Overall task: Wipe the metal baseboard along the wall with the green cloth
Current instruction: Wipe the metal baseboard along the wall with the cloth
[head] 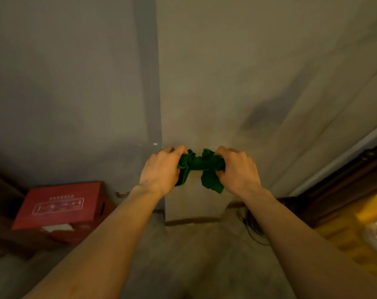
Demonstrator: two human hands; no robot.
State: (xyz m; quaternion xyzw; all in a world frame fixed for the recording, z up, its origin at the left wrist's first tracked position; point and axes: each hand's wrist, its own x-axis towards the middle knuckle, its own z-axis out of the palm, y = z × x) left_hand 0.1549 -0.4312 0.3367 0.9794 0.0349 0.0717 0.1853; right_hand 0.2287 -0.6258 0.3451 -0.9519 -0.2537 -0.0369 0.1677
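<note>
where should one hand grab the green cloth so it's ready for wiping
Grip the bunched middle of the green cloth, coming from above. It is twisted between the left hand and right hand, with loose flaps hanging below; gathering them probably leaves a padded wiping face.

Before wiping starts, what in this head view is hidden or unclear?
- Baseboard: only a dark strip at the wall foot shows; material unreadable, partly behind the arms.
- Green cloth: bunched, ends hidden inside left hand and right hand.
- Red box: print too blurred to read.
</note>
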